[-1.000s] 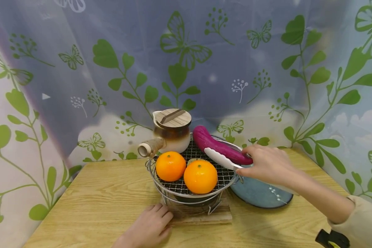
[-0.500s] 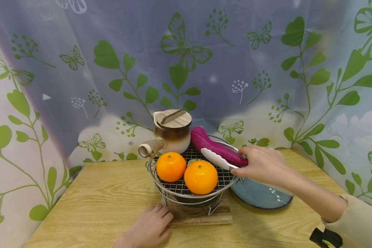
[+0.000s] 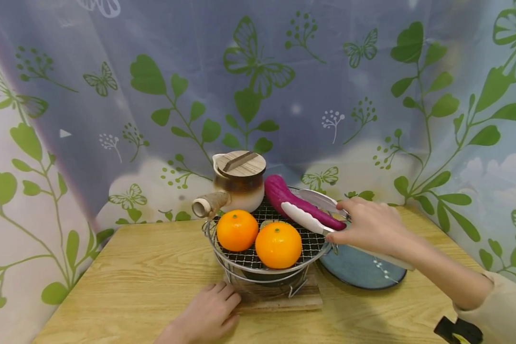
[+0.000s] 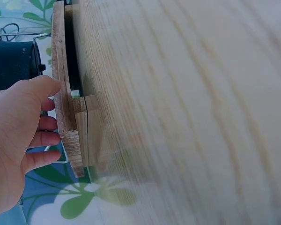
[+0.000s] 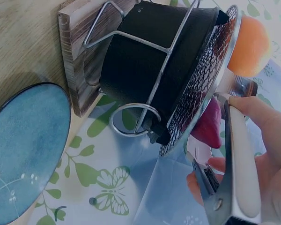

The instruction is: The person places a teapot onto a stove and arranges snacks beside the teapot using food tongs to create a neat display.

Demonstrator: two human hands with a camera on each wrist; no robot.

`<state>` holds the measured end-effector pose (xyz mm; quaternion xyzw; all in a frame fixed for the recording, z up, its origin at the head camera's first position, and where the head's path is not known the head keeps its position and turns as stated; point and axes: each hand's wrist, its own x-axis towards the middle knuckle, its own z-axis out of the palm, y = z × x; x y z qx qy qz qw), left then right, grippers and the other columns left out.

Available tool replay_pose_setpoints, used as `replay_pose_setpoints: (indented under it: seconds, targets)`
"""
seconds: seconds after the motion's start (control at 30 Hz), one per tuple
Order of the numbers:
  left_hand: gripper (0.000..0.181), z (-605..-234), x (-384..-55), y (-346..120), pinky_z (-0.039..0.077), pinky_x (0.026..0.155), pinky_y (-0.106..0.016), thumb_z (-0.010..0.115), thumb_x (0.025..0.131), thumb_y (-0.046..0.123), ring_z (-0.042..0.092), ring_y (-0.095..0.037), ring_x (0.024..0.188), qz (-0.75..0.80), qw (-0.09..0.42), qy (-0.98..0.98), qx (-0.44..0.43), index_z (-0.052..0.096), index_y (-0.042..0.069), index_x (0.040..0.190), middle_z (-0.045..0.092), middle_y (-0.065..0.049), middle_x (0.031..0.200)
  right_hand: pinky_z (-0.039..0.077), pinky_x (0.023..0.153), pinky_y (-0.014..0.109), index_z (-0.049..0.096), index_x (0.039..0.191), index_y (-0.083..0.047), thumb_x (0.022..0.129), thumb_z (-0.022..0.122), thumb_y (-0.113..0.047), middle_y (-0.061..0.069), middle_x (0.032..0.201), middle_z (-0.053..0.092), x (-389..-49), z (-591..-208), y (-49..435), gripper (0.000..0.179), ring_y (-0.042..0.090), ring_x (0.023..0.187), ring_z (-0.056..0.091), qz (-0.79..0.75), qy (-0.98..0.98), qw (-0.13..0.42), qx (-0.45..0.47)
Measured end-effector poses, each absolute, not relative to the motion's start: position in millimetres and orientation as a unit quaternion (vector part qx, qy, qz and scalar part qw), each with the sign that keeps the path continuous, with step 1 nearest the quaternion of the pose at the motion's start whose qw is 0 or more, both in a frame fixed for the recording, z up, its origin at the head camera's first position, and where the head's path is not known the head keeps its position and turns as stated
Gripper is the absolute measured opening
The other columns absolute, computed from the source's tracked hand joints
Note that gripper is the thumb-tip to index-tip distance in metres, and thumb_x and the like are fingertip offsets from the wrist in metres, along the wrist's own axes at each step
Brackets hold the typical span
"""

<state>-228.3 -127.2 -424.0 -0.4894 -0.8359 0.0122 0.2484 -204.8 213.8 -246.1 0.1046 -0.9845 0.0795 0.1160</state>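
Note:
My right hand [image 3: 371,227] holds a pair of tongs [image 3: 302,218] with white scalloped tips. The tips stand spread on either side of a long purple sweet potato [image 3: 290,200], with a gap at the far tip. The sweet potato lies on the wire mesh grill [image 3: 245,260], its thin end toward my hand. In the right wrist view the tongs' white handle [image 5: 243,161] runs along my palm. My left hand [image 3: 208,310] rests its fingers, lightly bent, at the left edge of the wooden board [image 4: 65,108] under the stove.
Two oranges [image 3: 237,231] sit at the grill's front, with a lidded clay pot [image 3: 241,188] behind, its handle jutting left. The black stove body [image 5: 150,51] stands in a wire frame below the mesh. A blue plate [image 3: 361,267] lies at the right, under my right forearm.
The sweet potato has shifted slightly left and down onto the mesh. The tongs, close on it before, have spread, and my right hand has drawn back a little right. My left hand stays put.

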Motion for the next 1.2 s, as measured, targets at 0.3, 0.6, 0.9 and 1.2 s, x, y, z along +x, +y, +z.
replay_pose_setpoints:
  seconds: [0.3,0.6,0.9,1.2]
  targets:
    - [0.017,-423,-230,-127,0.044,0.067,-0.032,0.065,0.078,0.03,0.051,-0.016,0.076,0.012,0.252,-0.833,-0.492,0.056,0.016,0.084,0.052,0.003,0.081,0.044,0.065,0.044,0.056,0.124,-0.009,0.073,0.064,-0.06,0.012,0.117,0.059,-199,-243,228,0.073,0.03,0.097,0.058,0.099,-0.982,0.122,0.102]
    - [0.017,-420,-231,-126,0.042,0.064,-0.031,0.064,0.079,0.031,0.05,-0.016,0.075,0.018,0.248,-0.834,-0.492,0.056,0.016,0.085,0.052,0.003,0.081,0.043,0.068,0.048,0.051,0.13,-0.008,0.073,0.055,-0.071,0.015,0.125,0.055,-196,-239,247,0.085,0.034,0.102,0.055,0.113,-0.983,0.121,0.083]
    - [0.017,-420,-232,-125,0.044,0.063,-0.03,0.065,0.08,0.03,0.051,-0.015,0.076,0.012,0.234,-0.836,-0.496,0.057,0.016,0.085,0.053,0.003,0.082,0.042,0.051,0.033,0.05,0.13,-0.004,0.075,0.057,-0.068,0.021,0.124,0.054,-193,-247,269,0.085,0.039,0.096,0.057,0.124,-0.983,0.12,0.067]
    - [0.016,-420,-233,-125,0.045,0.066,-0.029,0.064,0.081,0.029,0.051,-0.015,0.077,0.015,0.223,-0.836,-0.5,0.058,0.016,0.086,0.053,0.003,0.082,0.04,0.049,0.032,0.049,0.128,-0.002,0.074,0.057,-0.069,0.027,0.124,0.051,-195,-258,287,0.087,0.037,0.087,0.059,0.117,-0.986,0.113,0.043]
